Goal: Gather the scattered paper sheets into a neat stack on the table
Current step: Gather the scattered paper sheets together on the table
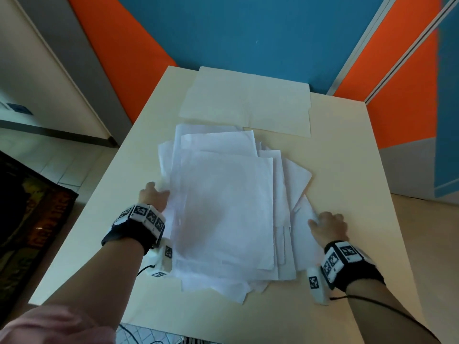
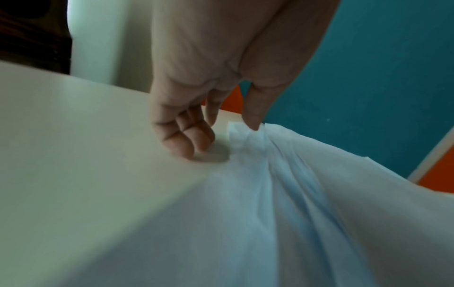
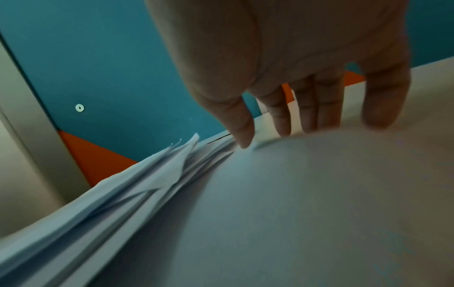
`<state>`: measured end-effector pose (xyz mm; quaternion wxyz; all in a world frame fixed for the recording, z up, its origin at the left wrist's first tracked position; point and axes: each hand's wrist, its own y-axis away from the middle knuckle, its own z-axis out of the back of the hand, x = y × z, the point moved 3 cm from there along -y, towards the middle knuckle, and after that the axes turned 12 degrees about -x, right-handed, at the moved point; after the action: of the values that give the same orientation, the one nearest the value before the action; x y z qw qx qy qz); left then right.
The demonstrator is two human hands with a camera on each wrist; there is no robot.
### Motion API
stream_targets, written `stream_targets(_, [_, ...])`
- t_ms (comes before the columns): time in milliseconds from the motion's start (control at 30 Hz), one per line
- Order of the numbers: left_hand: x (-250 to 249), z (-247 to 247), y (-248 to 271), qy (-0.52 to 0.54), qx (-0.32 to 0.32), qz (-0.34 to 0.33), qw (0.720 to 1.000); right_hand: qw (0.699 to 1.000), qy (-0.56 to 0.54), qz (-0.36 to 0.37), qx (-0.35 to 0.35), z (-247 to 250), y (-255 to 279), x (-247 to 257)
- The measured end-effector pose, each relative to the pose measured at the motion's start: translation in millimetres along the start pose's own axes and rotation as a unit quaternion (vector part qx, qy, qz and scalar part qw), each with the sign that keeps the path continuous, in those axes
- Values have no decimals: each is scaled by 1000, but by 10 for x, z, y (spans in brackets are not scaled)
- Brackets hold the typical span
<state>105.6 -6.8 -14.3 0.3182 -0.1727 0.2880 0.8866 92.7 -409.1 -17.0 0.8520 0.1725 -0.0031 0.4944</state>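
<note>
A loose, skewed pile of white paper sheets [image 1: 223, 207] lies in the middle of the cream table [image 1: 347, 157], with corners sticking out on all sides. My left hand [image 1: 154, 197] is at the pile's left edge. In the left wrist view this hand [image 2: 226, 134] has its fingers [image 2: 194, 143] curled down onto the table [image 2: 73, 126], while the thumb pinches a bunched-up edge of the sheets [image 2: 319, 194]. My right hand [image 1: 327, 227] rests at the pile's right edge. In the right wrist view it [image 3: 282, 134] has straight, spread fingers whose tips touch beside the fanned sheets [image 3: 147, 184].
A wide cream folder or large sheet [image 1: 248, 103] lies flat at the table's far end, just beyond the pile. Blue and orange partition walls [image 1: 248, 33] stand behind the table. A dark printed object [image 1: 29, 219] lies on the floor at the left.
</note>
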Motion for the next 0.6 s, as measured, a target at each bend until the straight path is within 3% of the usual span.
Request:
stream_targets(100, [115, 74, 133, -20, 16, 1, 1000, 997, -64, 17, 38, 16, 167, -147])
stream_targets(267, [169, -213, 533, -34, 98, -51, 993, 993, -101, 35, 59, -277, 776, 15])
stream_targets(333, [143, -235, 577, -54, 123, -58, 989, 997, -55, 25, 53, -299, 817, 72])
stream_targets(433, [100, -73, 411, -99, 88, -59, 989, 999, 48, -4, -14, -82, 595, 62])
stream_targets(533, [49, 91, 159, -73, 25, -42, 996, 997, -52, -53, -30, 89, 303, 79])
stream_targets(600, [-16, 89, 44, -29, 27, -16, 999, 989, -118, -83, -3, 69, 144, 165])
